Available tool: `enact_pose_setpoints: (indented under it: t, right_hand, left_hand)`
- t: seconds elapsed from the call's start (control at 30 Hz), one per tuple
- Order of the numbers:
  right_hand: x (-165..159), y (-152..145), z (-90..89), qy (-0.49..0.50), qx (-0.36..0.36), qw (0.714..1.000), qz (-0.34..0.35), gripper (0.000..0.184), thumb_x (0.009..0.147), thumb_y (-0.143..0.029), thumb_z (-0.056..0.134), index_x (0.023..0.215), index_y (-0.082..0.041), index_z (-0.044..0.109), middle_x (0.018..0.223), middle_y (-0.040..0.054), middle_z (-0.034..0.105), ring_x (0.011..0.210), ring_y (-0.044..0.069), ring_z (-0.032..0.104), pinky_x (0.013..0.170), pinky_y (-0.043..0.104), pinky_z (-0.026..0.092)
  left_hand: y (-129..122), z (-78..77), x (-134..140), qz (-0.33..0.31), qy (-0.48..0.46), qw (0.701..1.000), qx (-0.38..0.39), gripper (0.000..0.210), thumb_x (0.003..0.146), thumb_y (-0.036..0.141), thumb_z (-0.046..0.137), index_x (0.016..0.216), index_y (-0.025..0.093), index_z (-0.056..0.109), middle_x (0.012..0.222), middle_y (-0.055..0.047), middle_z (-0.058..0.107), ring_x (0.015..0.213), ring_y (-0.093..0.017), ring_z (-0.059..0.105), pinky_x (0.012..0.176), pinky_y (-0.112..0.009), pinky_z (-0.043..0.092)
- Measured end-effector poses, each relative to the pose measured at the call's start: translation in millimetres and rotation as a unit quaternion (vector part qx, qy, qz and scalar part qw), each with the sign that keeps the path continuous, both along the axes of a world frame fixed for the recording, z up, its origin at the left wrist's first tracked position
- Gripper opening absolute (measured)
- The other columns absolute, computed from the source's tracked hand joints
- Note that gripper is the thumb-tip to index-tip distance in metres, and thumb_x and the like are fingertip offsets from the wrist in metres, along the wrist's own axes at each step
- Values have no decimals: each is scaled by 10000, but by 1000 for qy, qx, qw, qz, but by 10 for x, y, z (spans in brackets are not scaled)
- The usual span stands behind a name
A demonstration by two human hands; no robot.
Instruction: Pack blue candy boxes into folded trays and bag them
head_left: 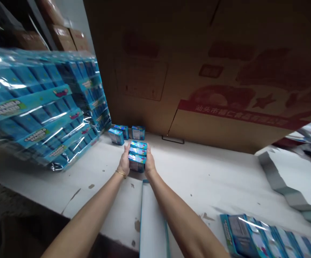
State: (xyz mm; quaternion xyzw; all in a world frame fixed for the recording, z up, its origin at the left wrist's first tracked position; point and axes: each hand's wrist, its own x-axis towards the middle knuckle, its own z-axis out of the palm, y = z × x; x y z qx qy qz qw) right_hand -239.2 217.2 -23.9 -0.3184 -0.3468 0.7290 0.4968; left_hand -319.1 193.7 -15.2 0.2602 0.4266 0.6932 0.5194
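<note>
Both my hands are pressed around a short row of small blue candy boxes (137,158) on the white table. My left hand (124,161) grips the row's left side, and my right hand (150,160) holds its right side. Three box tops show between the palms. Just beyond them stand a few loose blue boxes (116,136), one of them apart at the right (138,133). Under my right forearm lies a long, shallow tray (152,225) with a white inside and blue edges, its near end cut off by the frame.
Plastic-wrapped stacks of blue candy trays (37,107) stand at the left. A large brown carton (198,71) rises behind the worktop (198,172). At the lower right lies a filled blue tray (270,236), and a jagged white stack (295,186) sits at the right.
</note>
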Motion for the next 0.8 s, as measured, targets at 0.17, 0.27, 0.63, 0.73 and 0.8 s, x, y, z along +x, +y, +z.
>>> enact_pose_setpoints:
  t: [0.17, 0.27, 0.63, 0.73, 0.8]
  right_hand:
    - [539, -649, 324, 60, 0, 998, -9, 520, 806, -541, 399, 1252, -273, 408, 1153, 1, 559, 1002, 178, 550, 890, 363, 412]
    - [898, -1132, 383, 71, -9, 997, -26, 532, 827, -524, 369, 1304, -295, 322, 1214, 8, 513, 1059, 186, 513, 919, 379, 382]
    - [1248, -1394, 44, 27, -46, 996, -66, 521, 793, -522, 435, 1263, -302, 385, 1203, -7, 523, 1024, 181, 536, 865, 340, 428]
    - [1274, -1331, -27, -9, -33, 996, -82, 504, 792, -496, 453, 1236, -260, 427, 1200, 1, 525, 1066, 188, 506, 902, 346, 400]
    - [1311, -1279, -74, -51, -8, 995, -89, 504, 794, -489, 451, 1229, -236, 436, 1230, 8, 500, 1110, 191, 468, 942, 359, 362]
  left_hand:
    - [-731, 314, 484, 70, 69, 995, -1, 555, 829, 558, 271, 1294, 264, 345, 1281, -6, 463, 1166, -198, 431, 975, -325, 355]
    - [-1224, 399, 821, 60, 141, 988, -12, 522, 851, 509, 267, 1306, 259, 321, 1351, 1, 368, 1233, -177, 337, 1031, -295, 273]
    - [-1472, 65, 1127, 38, 239, 970, 2, 470, 871, 422, 298, 1284, 209, 371, 1369, -24, 335, 1275, -172, 254, 1073, -318, 176]
    - [-1423, -25, 1142, 33, 233, 972, 6, 480, 864, 423, 324, 1283, 195, 371, 1370, -32, 332, 1275, -175, 254, 1074, -321, 172]
    - [-1396, -98, 1129, 33, 219, 975, 0, 492, 856, 431, 344, 1279, 181, 378, 1368, -39, 335, 1276, -177, 251, 1074, -322, 166]
